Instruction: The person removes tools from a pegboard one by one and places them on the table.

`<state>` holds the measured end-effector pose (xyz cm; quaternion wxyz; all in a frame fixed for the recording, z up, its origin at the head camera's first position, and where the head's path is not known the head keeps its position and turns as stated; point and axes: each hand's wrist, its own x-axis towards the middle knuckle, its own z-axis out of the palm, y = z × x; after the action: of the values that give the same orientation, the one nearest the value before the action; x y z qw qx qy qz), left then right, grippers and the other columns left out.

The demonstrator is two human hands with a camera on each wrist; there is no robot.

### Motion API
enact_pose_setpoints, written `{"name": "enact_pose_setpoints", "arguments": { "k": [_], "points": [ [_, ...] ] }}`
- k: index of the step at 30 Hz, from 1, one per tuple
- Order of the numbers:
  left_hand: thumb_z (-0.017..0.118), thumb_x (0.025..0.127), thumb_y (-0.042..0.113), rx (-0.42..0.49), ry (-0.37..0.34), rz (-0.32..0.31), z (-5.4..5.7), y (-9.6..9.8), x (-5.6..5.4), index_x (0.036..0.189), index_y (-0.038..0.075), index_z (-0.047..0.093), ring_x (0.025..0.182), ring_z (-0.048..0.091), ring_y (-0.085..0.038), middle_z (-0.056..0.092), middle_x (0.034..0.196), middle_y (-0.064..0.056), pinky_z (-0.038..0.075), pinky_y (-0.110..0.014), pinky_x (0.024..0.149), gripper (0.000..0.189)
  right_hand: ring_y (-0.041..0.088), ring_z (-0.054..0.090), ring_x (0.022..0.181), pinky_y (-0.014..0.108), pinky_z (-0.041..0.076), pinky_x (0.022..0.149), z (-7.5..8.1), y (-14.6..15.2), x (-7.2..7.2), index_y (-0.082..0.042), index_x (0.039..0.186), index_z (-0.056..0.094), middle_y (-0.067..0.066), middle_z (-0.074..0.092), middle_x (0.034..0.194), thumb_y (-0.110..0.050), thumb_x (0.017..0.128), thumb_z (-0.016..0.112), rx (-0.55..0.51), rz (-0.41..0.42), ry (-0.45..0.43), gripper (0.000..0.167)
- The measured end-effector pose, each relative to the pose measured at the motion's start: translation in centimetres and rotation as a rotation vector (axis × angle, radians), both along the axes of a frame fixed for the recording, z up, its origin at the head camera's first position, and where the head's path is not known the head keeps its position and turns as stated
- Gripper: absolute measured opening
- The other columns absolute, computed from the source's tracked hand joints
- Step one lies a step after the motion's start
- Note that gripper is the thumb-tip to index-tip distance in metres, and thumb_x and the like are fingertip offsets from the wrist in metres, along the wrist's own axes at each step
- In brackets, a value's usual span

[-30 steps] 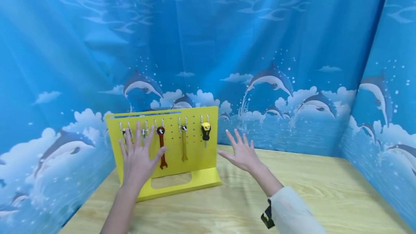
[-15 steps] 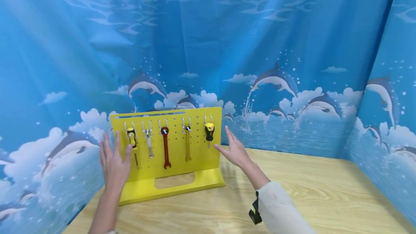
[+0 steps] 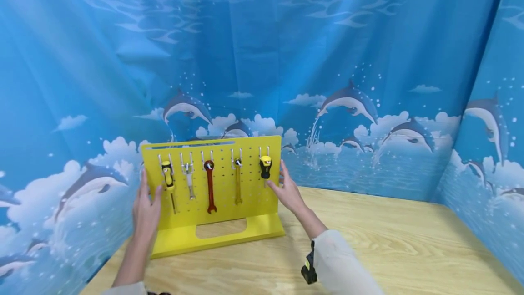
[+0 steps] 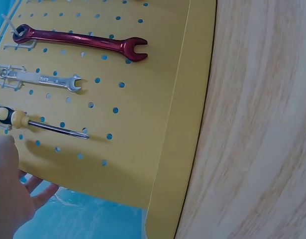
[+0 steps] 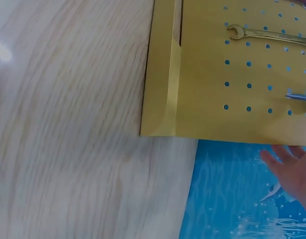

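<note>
Shifted since a second earlier: left hand (image 3: pixel 146 211) and right hand (image 3: pixel 289 192), now at opposite edges of the yellow pegboard (image 3: pixel 224 191), lower centre-left of frame; fingers uncurled, contact I cannot tell.

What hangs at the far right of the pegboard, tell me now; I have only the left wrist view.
Observer: In the head view, a second yellow-and-black screwdriver hangs there.
Operator: Name the tool between it and the red wrench.
Observer: A gold-coloured wrench, hanging with its open end down.
Operator: Now report the right hand.
Observer: It is at the right edge of the pegboard, its thumb in front of the board; whether it touches, I cannot tell.
</note>
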<state>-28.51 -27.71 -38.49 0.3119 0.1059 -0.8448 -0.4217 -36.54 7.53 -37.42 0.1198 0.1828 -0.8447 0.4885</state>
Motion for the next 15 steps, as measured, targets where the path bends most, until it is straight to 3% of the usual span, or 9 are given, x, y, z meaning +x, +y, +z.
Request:
{"name": "enact_pose_setpoints", "arguments": {
  "k": [4, 9, 15],
  "points": [
    [0.036, 0.1, 0.03, -0.012, 0.025, 0.033, -0.3, 0.1, -0.3, 0.147, 0.033, 0.002, 0.119, 0.031, -0.05, 0.025, 0.142, -0.025, 0.028, -0.064, 0.094, 0.058, 0.036, 0.049, 0.109, 0.05, 0.043, 0.09, -0.4, -0.2, -0.2, -0.025, 0.148, 0.003, 0.023, 0.038, 0.135, -0.023, 0.089, 0.06, -0.059, -0.017, 0.026, 0.082],
    [0.048, 0.096, 0.022, -0.039, 0.08, 0.076, -0.6, 0.2, -0.9, 0.148, 0.027, 0.011, 0.108, 0.041, -0.05, 0.037, 0.13, -0.029, 0.037, -0.061, 0.087, 0.064, 0.035, 0.052, 0.104, 0.05, 0.044, 0.088, -1.1, -0.2, -0.4, -0.029, 0.148, 0.007, 0.02, 0.042, 0.127, -0.013, 0.088, 0.061, -0.075, -0.031, 0.09, 0.082],
    [0.056, 0.092, 0.016, -0.066, 0.105, 0.094, -0.7, 0.0, -1.3, 0.148, 0.025, 0.013, 0.102, 0.045, -0.05, 0.041, 0.125, -0.03, 0.041, -0.06, 0.081, 0.071, 0.032, 0.053, 0.099, 0.039, 0.049, 0.084, -1.8, -0.2, -0.5, -0.029, 0.147, 0.014, 0.016, 0.046, 0.117, -0.001, 0.085, 0.062, -0.123, -0.037, 0.14, 0.084]
  ]
}}
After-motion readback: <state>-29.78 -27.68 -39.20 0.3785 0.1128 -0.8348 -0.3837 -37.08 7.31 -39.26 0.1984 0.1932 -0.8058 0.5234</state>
